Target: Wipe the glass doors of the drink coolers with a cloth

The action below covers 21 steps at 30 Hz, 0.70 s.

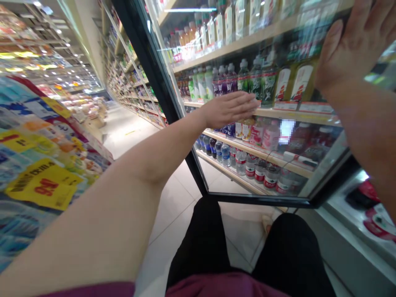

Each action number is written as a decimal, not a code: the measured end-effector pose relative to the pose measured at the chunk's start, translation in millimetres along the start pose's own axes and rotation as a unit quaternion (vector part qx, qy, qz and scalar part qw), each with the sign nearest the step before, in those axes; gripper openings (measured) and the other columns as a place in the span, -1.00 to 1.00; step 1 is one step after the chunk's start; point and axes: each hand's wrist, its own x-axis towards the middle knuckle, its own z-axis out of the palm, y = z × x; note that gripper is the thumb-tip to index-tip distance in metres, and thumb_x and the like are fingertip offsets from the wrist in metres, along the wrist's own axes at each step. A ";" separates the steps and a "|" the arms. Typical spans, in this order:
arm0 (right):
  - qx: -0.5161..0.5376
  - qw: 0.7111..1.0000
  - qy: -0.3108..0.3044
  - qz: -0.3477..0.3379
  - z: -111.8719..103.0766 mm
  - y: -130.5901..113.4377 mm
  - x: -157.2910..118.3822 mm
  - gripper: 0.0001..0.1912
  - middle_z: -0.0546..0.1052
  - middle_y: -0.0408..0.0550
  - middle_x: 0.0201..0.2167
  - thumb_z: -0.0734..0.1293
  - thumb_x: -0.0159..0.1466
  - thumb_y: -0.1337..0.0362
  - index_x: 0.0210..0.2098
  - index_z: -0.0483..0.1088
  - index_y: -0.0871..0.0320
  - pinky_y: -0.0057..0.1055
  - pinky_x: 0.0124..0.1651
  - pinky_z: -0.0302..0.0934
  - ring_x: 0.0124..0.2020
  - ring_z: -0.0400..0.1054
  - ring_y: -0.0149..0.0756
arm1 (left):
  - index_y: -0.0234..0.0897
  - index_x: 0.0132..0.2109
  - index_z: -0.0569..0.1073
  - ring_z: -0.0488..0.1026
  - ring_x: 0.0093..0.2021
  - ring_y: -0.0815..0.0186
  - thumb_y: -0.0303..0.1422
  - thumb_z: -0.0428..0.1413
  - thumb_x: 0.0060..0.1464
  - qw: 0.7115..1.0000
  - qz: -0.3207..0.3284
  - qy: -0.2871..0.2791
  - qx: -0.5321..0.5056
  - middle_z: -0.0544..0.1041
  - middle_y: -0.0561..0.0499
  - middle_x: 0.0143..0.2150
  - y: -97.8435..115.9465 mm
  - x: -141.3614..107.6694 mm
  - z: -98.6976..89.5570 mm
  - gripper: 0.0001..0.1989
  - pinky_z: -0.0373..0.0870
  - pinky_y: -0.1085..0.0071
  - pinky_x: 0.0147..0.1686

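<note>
- Two grips, both open and holding nothing: the left grip (229, 109) lies flat at the centre of the frame with its fingers straight, and the right grip (351, 45) spreads its fingers wide at the upper right.
- Both palms appear to meet a tall glass door with a black frame (145, 53), which fills the right half of the frame. No handle shows near either hand, so flat palms on the pane seem a way of bearing on the glass rather than grasping anything.
- Directly behind the glass, green-and-white plastic drink bottles (262, 82) stand in tight rows with their labels outward, likely so that shoppers can read them through the door.
- Light wooden shelves (297, 113) carry these rows in tiers, with clear water bottles with red labels (241, 163) on the lowest tier.
- Below the door, at the bottom right, a white cooler ledge (349, 214) runs beside red packages (368, 194), which are too blurred to identify.
- Black trousers (201, 235) and a maroon shirt hem (222, 284) fill the bottom centre, and pale floor tiles (173, 198) show beside them.
- At the left, a yellow price sign with red numerals (43, 185) hangs on a colourful display, angled toward the aisle for passers-by, while long stocked store shelves (130, 82) recede toward the upper left.
</note>
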 end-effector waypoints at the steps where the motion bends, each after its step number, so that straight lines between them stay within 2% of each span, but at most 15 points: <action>1: -0.005 1.000 -0.005 0.005 0.3 -0.2 1.0 -0.29 -0.10 0.11 0.58 -0.09 0.57 -0.09 0.60 -0.17 0.02 0.28 0.50 -0.34 0.57 -0.25 0.15 | -0.21 0.53 0.10 -0.18 0.59 0.26 -0.41 -0.21 0.45 1.000 0.028 -0.008 0.009 0.05 0.10 0.58 -5.0 1.4 -4.6 -0.43 -0.08 0.01 0.55; 2: -0.007 1.000 -0.011 0.008 0.8 0.1 2.0 -0.29 -0.11 0.11 0.59 -0.09 0.57 -0.09 0.60 -0.19 0.02 0.30 0.49 -0.34 0.58 -0.27 0.17 | -0.20 0.54 0.11 -0.17 0.59 0.22 -0.40 -0.21 0.45 0.999 0.007 0.020 0.029 0.03 0.08 0.59 -14.7 3.8 -11.0 -0.42 -0.11 -0.04 0.54; 4: -0.015 1.000 -0.018 0.003 2.0 1.4 3.4 -0.28 -0.12 0.14 0.59 -0.06 0.56 -0.08 0.60 -0.20 0.03 0.33 0.48 -0.33 0.57 -0.27 0.20 | -0.18 0.54 0.14 -0.17 0.59 0.18 -0.47 -0.28 0.42 0.981 -0.122 0.133 0.073 0.05 0.04 0.58 -37.4 12.4 -22.6 -0.38 -0.23 -0.05 0.55; 6: -0.024 1.000 -0.003 -0.007 2.1 2.3 3.8 -0.29 -0.11 0.16 0.58 -0.05 0.57 -0.06 0.60 -0.20 0.03 0.30 0.49 -0.31 0.57 -0.26 0.19 | -0.23 0.53 0.18 -0.25 0.60 0.20 -0.50 -0.33 0.38 0.926 -0.260 0.252 0.105 0.09 0.01 0.57 -47.0 23.9 -24.0 -0.35 -0.31 0.01 0.56; 7: -0.027 1.000 -0.005 -0.012 1.5 2.3 3.5 -0.29 -0.11 0.17 0.58 -0.05 0.57 -0.05 0.60 -0.20 0.05 0.31 0.49 -0.31 0.57 -0.27 0.20 | -0.22 0.52 0.19 -0.31 0.59 0.23 -0.49 -0.33 0.38 0.909 -0.288 0.280 0.107 0.11 0.03 0.56 -43.3 29.1 -20.1 -0.34 -0.32 0.03 0.57; 8: -0.029 0.999 -0.009 -0.015 0.4 1.7 3.0 -0.29 -0.12 0.18 0.58 -0.05 0.57 -0.05 0.60 -0.21 0.06 0.31 0.49 -0.32 0.57 -0.27 0.21 | -0.17 0.53 0.17 -0.39 0.59 0.27 -0.45 -0.31 0.38 0.915 -0.279 0.275 0.101 0.09 0.09 0.56 -34.5 33.5 -14.4 -0.35 -0.32 0.03 0.57; 9: -0.028 0.999 -0.007 -0.016 -0.9 0.7 2.3 -0.29 -0.12 0.18 0.58 -0.06 0.57 -0.05 0.60 -0.20 0.05 0.30 0.49 -0.32 0.57 -0.27 0.21 | -0.06 0.53 0.15 -0.44 0.58 0.34 -0.43 -0.31 0.39 0.950 -0.209 0.217 0.088 0.08 0.18 0.56 -22.7 37.0 -8.3 -0.36 -0.24 0.03 0.57; 10: -0.027 0.999 -0.008 -0.017 -2.5 -0.7 1.3 -0.30 -0.12 0.18 0.58 -0.06 0.57 -0.05 0.60 -0.20 0.05 0.30 0.49 -0.33 0.57 -0.28 0.21 | -0.23 0.56 0.05 -0.43 0.57 0.28 -0.48 -0.29 0.39 0.989 -0.078 0.106 0.066 0.04 0.14 0.58 -10.6 40.0 -3.5 -0.36 -0.25 -0.04 0.56; 11: -0.023 1.000 -0.013 -0.016 -4.0 -2.3 0.1 -0.30 -0.12 0.18 0.58 -0.05 0.57 -0.05 0.60 -0.19 0.06 0.29 0.50 -0.33 0.57 -0.28 0.20 | -0.28 0.56 0.04 -0.40 0.57 0.27 -0.45 -0.27 0.43 0.997 0.050 -0.004 0.057 0.00 0.11 0.59 -0.6 43.0 -1.4 -0.39 -0.24 0.00 0.56; 13: -0.012 1.000 -0.003 -0.009 -6.6 -5.4 -2.6 -0.31 -0.10 0.15 0.58 -0.02 0.58 -0.03 0.60 -0.15 0.03 0.23 0.51 -0.35 0.58 -0.27 0.15 | -0.34 0.56 0.01 -0.36 0.57 0.20 -0.40 -0.25 0.48 0.983 0.148 -0.077 0.074 -0.08 0.01 0.61 6.1 51.6 -7.9 -0.42 -0.28 0.08 0.56; 14: -0.006 1.000 0.004 -0.010 -7.3 -6.5 -3.9 -0.32 -0.09 0.14 0.58 -0.02 0.58 -0.03 0.60 -0.13 0.03 0.21 0.51 -0.35 0.58 -0.26 0.13 | -0.34 0.56 0.01 -0.34 0.58 0.18 -0.42 -0.25 0.48 0.986 0.120 -0.057 0.096 -0.09 -0.01 0.61 2.3 58.0 -15.7 -0.42 -0.32 0.11 0.56; 16: 0.001 1.000 0.016 -0.016 -7.4 -7.2 -5.9 -0.32 -0.07 0.13 0.58 -0.03 0.58 -0.04 0.59 -0.11 0.02 0.23 0.51 -0.34 0.57 -0.24 0.14 | -0.30 0.56 0.03 -0.25 0.58 0.16 -0.58 -0.30 0.41 0.985 -0.069 0.054 0.146 -0.03 -0.01 0.60 -12.1 74.8 -34.4 -0.36 -0.35 0.06 0.57; 18: 0.009 0.999 0.036 -0.029 -6.1 -6.3 -6.8 -0.33 -0.04 0.12 0.57 -0.05 0.58 -0.05 0.59 -0.09 0.00 0.24 0.50 -0.32 0.57 -0.21 0.15 | -0.17 0.54 0.11 -0.16 0.58 0.21 -0.61 -0.32 0.34 0.932 -0.282 0.142 0.176 0.10 0.10 0.56 -21.4 92.1 -47.2 -0.30 -0.31 0.12 0.57; 19: 0.012 0.999 0.042 -0.029 -5.2 -5.5 -6.8 -0.34 -0.04 0.11 0.57 -0.05 0.58 -0.04 0.59 -0.09 -0.01 0.24 0.50 -0.32 0.57 -0.21 0.15 | -0.22 0.54 0.11 -0.13 0.57 0.15 -0.58 -0.34 0.34 0.918 -0.312 0.155 0.188 0.10 0.08 0.56 -20.4 98.9 -49.3 -0.31 -0.24 0.12 0.55; 21: 0.013 0.999 0.036 -0.023 -3.2 -4.1 -6.2 -0.34 -0.04 0.14 0.57 -0.01 0.58 -0.02 0.59 -0.08 0.02 0.23 0.50 -0.34 0.57 -0.22 0.16 | -0.27 0.54 0.12 -0.10 0.56 0.07 -0.52 -0.32 0.36 0.948 -0.237 0.129 0.168 0.06 0.07 0.57 -8.4 106.6 -46.8 -0.34 -0.17 0.10 0.52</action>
